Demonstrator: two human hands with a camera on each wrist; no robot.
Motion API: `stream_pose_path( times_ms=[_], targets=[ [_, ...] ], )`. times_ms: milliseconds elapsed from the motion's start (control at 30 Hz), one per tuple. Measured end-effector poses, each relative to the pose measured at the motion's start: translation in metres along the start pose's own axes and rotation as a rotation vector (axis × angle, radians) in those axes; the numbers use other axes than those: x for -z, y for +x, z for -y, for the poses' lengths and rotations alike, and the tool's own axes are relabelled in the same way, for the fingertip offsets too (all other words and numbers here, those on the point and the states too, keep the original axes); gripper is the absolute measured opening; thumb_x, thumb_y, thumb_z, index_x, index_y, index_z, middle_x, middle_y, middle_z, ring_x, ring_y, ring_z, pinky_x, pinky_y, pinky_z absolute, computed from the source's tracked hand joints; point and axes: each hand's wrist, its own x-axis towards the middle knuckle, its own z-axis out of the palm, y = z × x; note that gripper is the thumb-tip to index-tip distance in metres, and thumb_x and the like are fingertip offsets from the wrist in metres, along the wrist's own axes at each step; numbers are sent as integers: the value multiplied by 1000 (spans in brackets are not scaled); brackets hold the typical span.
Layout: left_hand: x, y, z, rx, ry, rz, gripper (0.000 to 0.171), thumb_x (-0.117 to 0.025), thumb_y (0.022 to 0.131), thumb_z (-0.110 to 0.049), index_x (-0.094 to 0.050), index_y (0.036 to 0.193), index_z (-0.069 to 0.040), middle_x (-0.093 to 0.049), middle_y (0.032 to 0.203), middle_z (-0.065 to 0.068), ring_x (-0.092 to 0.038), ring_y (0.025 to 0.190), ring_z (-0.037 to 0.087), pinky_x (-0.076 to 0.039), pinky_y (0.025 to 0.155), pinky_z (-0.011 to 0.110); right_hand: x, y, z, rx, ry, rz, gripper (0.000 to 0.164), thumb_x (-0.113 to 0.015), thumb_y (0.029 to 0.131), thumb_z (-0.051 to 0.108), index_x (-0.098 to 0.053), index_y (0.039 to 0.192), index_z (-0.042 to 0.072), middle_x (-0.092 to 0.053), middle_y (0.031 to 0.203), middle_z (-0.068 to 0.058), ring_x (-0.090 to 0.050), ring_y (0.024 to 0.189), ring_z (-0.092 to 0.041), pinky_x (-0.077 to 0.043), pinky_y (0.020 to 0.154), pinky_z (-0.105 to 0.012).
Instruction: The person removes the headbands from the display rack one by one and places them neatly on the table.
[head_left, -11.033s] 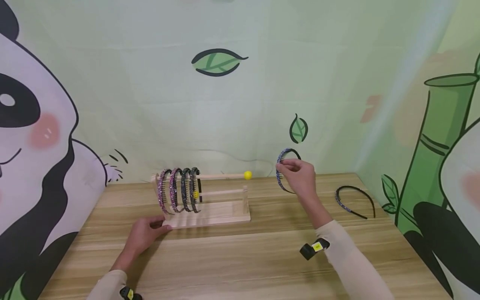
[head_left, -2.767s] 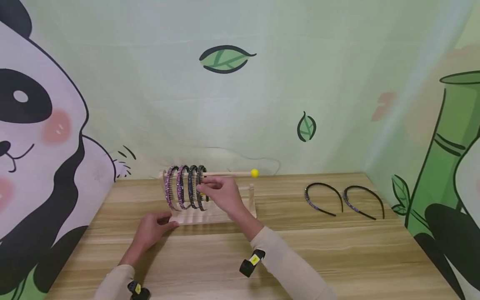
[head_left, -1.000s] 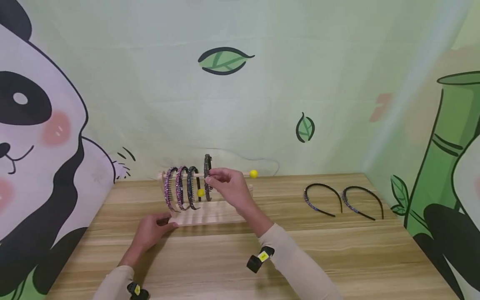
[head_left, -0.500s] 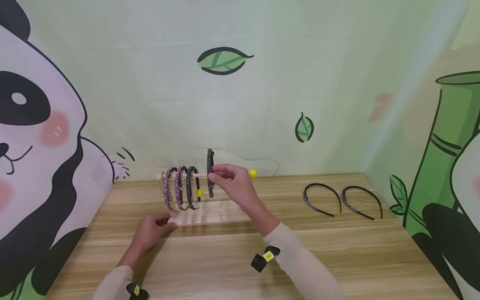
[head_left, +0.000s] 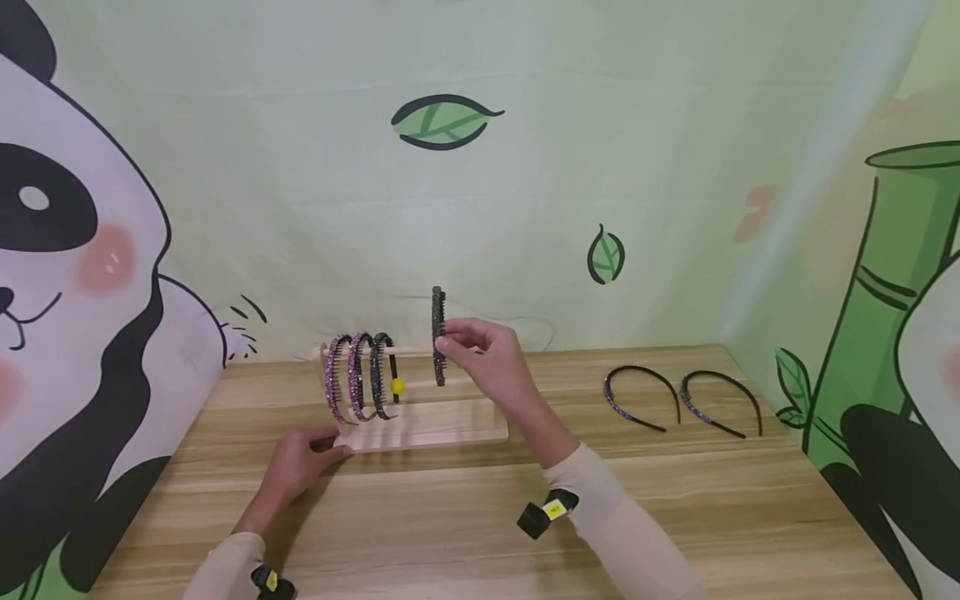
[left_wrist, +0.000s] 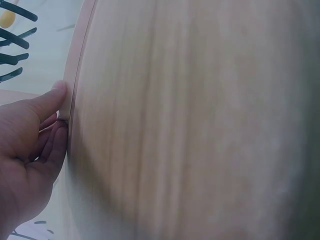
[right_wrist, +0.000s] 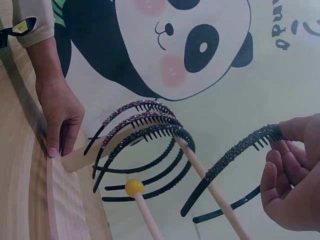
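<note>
A dark glittery toothed headband (head_left: 438, 308) is upright between the thumb and fingers of my right hand (head_left: 495, 362). In the right wrist view the stand's upper rod (right_wrist: 220, 197) crosses it; its far end is hidden behind my hand in the head view. My left hand (head_left: 294, 468) grips the near left corner of the wooden stand (head_left: 442, 425), thumb along the edge of its base (left_wrist: 71, 95). On the rod's left part hang two pink glittery headbands (head_left: 333, 379) and a dark one (head_left: 377, 379).
Two blue-and-black headbands (head_left: 633, 368) lie side by side on the wooden table (head_left: 420, 533), right of the stand. A yellow ball (head_left: 398, 386) tips the lower rod. Behind the table hangs a green panda-print backdrop (head_left: 525, 167).
Compared with 11 s ago, the blue headband my right hand held lies on the table. Since then that hand has taken the outermost dark headband and moved it right and upward. My left hand stays put.
</note>
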Motion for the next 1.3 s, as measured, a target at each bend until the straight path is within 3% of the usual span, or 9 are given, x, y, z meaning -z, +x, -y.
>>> stream_pose_path(
  times_ms=[400,700,1067,1300],
  targets=[
    [0,-1,-3,17,-17,6,46,-80,91,-24,-69,125,4,-71,122,22,-70,110,34,-57,93,50,20,-3,2,16,-5,-61,27,-76,94,19,-74,117,5,-76,102,-9,-67,96,-18,-54,77,-26],
    [-1,0,-4,20,-12,7,46,-79,91,-25,-69,125,4,-71,122,22,-70,109,34,-57,92,50,36,-6,1,5,-15,-95,26,-75,95,20,-74,116,6,-74,102,-8,-66,100,-20,-55,87,-30],
    [-1,0,-3,31,-6,18,48,-79,92,-26,-68,126,5,-70,125,24,-68,113,36,-55,94,51,56,-8,-3,-29,-40,-135,26,-77,93,22,-75,116,8,-74,102,-7,-65,99,-20,-55,79,-29],
    [0,-1,-3,43,0,24,49,-78,92,-28,-67,127,5,-68,127,24,-66,117,39,-54,97,53,64,-10,-8,-54,-38,-147,27,-76,94,21,-74,117,8,-73,104,-8,-64,100,-20,-56,81,-28]
  ],
)
